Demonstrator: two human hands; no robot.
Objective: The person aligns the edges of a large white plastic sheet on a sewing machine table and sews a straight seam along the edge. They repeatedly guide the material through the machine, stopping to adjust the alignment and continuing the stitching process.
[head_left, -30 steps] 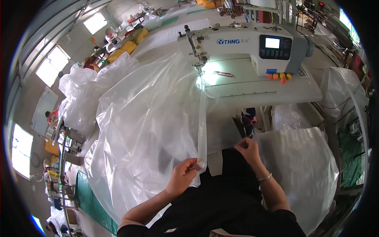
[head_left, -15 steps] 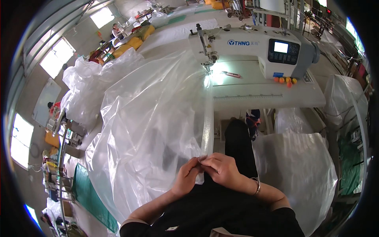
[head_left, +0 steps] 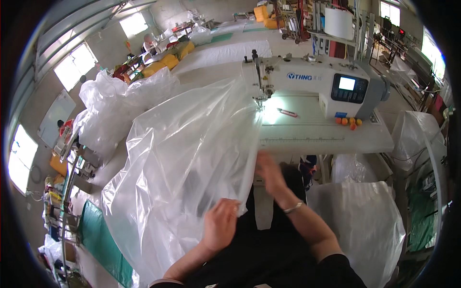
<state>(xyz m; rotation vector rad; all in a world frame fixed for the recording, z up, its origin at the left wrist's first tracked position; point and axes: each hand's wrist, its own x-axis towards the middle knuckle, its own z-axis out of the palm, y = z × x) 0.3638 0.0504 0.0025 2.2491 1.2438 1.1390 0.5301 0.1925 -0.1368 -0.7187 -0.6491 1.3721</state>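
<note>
A large sheet of clear plastic film (head_left: 173, 153) spreads to my left and runs up under the needle of a white sewing machine (head_left: 300, 79), whose lamp lights the needle area. My left hand (head_left: 221, 223) is closed on the film's near edge, close to my body. Farther up, beside the film's right edge, my right hand (head_left: 270, 174) is smeared by motion, so its fingers cannot be made out. A silver bracelet circles the right wrist. On the machine bed lies a small pink-handled cutter (head_left: 287, 113), right of the needle.
Several orange and yellow balls (head_left: 352, 122) sit by the machine's base. A ruler strip (head_left: 302, 139) runs along the table front. More plastic film (head_left: 357, 225) hangs at my right, and a crumpled heap (head_left: 108, 105) stands at the left. A person (head_left: 150, 44) is far back.
My right hand has left the left hand and moved up along the film's edge toward the machine. The left hand stays on the film, slightly lower. The view has tilted up.
</note>
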